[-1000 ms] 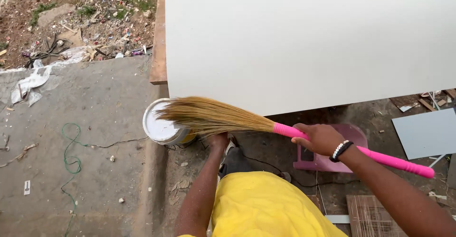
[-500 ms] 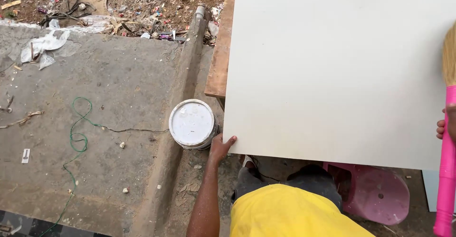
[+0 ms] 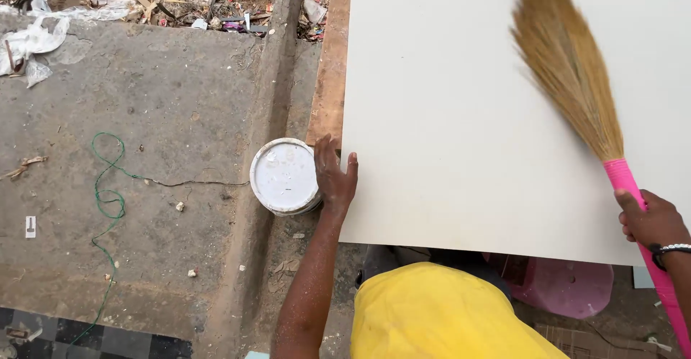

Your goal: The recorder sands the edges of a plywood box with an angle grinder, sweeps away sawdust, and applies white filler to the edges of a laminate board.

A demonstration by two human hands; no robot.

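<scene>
A large white board (image 3: 461, 107) lies flat on a wooden plank (image 3: 330, 78) in front of me. My right hand (image 3: 651, 221) is closed around the pink handle of a straw broom (image 3: 572, 71), whose bristles rest over the board's upper right part. At the board's left edge, near its front corner, my left hand (image 3: 333, 175) rests with fingers spread, touching the edge. A white bucket with a lid (image 3: 285, 176) stands right beside that hand on the ground.
Grey concrete ground (image 3: 158, 208) spreads to the left, with a green cord (image 3: 106, 201) lying on it. Rubbish and plastic scraps (image 3: 43, 32) litter the far edge. A pink plastic stool (image 3: 561, 283) sits under the board's front edge.
The broom has swung up from beside the bucket onto the board's right side. My left hand has slid up along the board's left edge. The view has shifted.
</scene>
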